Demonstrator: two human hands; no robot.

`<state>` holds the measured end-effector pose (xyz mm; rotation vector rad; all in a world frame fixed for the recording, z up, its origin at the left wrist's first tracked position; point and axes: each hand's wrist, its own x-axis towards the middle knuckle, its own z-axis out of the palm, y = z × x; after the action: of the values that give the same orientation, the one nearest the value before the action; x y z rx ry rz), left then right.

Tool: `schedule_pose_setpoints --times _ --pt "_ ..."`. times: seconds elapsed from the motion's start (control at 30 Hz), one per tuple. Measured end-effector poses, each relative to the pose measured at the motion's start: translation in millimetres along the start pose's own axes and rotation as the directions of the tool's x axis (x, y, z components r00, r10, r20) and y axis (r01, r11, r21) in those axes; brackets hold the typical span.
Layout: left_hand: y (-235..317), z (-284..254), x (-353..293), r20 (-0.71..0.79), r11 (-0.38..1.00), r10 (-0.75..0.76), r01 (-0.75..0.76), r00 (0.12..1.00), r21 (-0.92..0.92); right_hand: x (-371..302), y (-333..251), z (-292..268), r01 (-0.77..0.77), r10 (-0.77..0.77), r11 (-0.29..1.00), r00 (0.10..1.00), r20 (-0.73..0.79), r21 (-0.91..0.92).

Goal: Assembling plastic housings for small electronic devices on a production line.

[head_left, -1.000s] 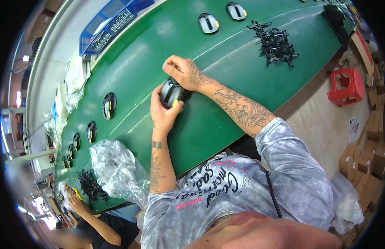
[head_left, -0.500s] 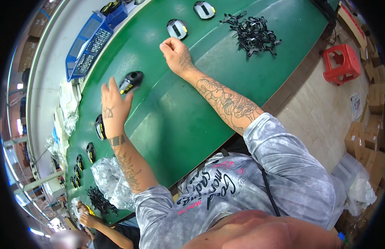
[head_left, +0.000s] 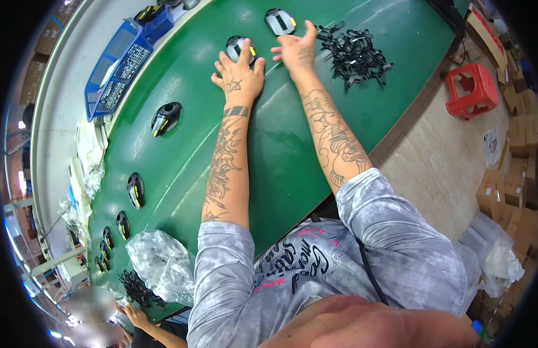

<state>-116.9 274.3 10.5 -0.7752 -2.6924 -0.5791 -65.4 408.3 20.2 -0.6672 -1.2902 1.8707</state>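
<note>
My left hand [head_left: 240, 80] reaches over a grey-and-black oval plastic device [head_left: 234, 44] with a yellow mark. Its fingers are spread and rest on or just above the device, partly hiding it. To the right, my right hand [head_left: 298, 55] is open, fingers apart, with nothing visible in it. It is nearest to a second grey oval device [head_left: 280, 22] and a loose pile of small black plastic clips [head_left: 356, 58]. A black oval device with a yellow strip [head_left: 166, 119] lies on the green table [head_left: 286, 156], away from both hands.
Several similar black devices [head_left: 135, 190] line the table's left side. Near the lower left are a clear plastic bag [head_left: 161, 264], more black parts [head_left: 138, 288] and another person's arm [head_left: 144, 322]. Blue baskets [head_left: 115, 72] stand beyond the far edge; a red stool [head_left: 471, 91] stands right.
My left hand has moved right, from beside the black device to the grey one. My right hand has shifted right toward the clips, and its curled fingers have opened.
</note>
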Motion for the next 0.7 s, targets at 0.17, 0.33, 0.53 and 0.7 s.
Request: schedule_pose_setpoints --times 0.17,0.33,0.53,0.7 --pt "0 -5 -4 -0.015 0.996 -0.029 0.027 0.999 -0.086 19 -5 -23 -0.251 0.248 0.934 0.968 0.043 0.254" --pt "-27 -24 -28 -0.156 0.914 -0.116 0.044 0.981 -0.403 0 -5 -7 -0.131 0.133 0.981 0.991 -0.002 0.14" --pt "-48 -71 -150 0.004 0.684 -0.111 0.08 0.994 -0.725 1 6 -11 0.195 -0.195 0.981 0.977 0.092 0.004" --pt "-59 -131 -179 0.164 0.833 -0.108 0.179 0.981 -0.523 -17 2 15 0.313 -0.26 0.921 0.937 0.234 -0.233"
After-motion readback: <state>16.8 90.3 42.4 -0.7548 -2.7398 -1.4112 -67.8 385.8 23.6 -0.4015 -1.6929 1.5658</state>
